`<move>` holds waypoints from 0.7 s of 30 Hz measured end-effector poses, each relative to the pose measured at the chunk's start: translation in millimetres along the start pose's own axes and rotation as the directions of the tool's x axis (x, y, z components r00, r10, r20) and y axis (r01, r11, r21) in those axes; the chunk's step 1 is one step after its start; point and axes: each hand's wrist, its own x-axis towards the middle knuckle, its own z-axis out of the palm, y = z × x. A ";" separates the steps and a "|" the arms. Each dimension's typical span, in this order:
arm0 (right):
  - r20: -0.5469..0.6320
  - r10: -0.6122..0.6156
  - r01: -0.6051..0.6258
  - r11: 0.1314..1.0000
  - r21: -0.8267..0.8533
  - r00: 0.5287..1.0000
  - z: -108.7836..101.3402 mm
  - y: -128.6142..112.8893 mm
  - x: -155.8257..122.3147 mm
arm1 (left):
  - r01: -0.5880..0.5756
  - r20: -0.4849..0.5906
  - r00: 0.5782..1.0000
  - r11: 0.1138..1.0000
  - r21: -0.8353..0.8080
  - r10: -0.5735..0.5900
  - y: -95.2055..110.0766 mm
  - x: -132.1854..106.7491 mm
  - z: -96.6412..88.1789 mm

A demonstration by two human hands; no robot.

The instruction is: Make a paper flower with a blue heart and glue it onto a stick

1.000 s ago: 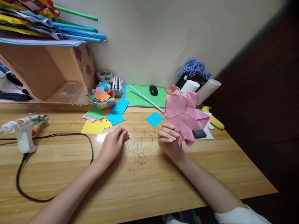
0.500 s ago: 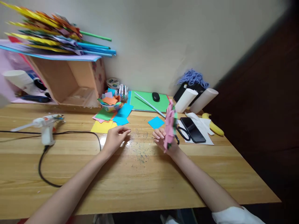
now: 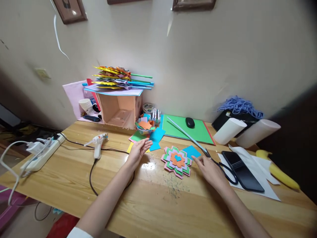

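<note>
A layered paper flower (image 3: 177, 159) in pink, green, lilac and orange, with a blue centre, lies flat on the table between my hands. My left hand (image 3: 139, 151) is open, half cupped, over the near edge of the coloured sheets and holds nothing I can see. To the right of the flower, my right hand (image 3: 210, 170) is open with its fingers apart, the fingertips by a blue paper square (image 3: 192, 151). Black-handled scissors (image 3: 231, 175) lie beside that hand, partly hidden by it. A long pale blue paper stick (image 3: 184, 131) slants from the green board towards the scissors.
A glue gun (image 3: 98, 145) with its cable stands at left, near a power strip (image 3: 41, 157). Behind are a cardboard box (image 3: 119, 112), a bowl of paper scraps (image 3: 145, 127) and a green board (image 3: 173, 129). A phone (image 3: 242, 170), paper rolls and a banana (image 3: 282, 173) are at right.
The flower, held edge-on in my right hand before, now lies face up on the table. My right hand has let go and moved right, beside the blue square. The view has swung left.
</note>
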 end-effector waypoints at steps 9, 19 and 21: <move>0.033 -0.710 0.676 0.682 0.279 0.703 14.6 -138.4 33.3 | 0.164 0.048 0.986 0.971 -0.176 -0.158 -2.0 -2.6 -1.0; 0.012 -0.748 0.715 0.639 0.285 0.664 61.8 -160.1 64.2 | 0.264 0.007 0.962 0.918 -0.296 -0.274 -3.5 1.9 0.6; -0.023 -0.725 0.682 0.636 0.361 0.689 56.2 -159.6 64.3 | 0.264 0.014 0.961 0.901 -0.344 -0.276 0.9 1.4 0.9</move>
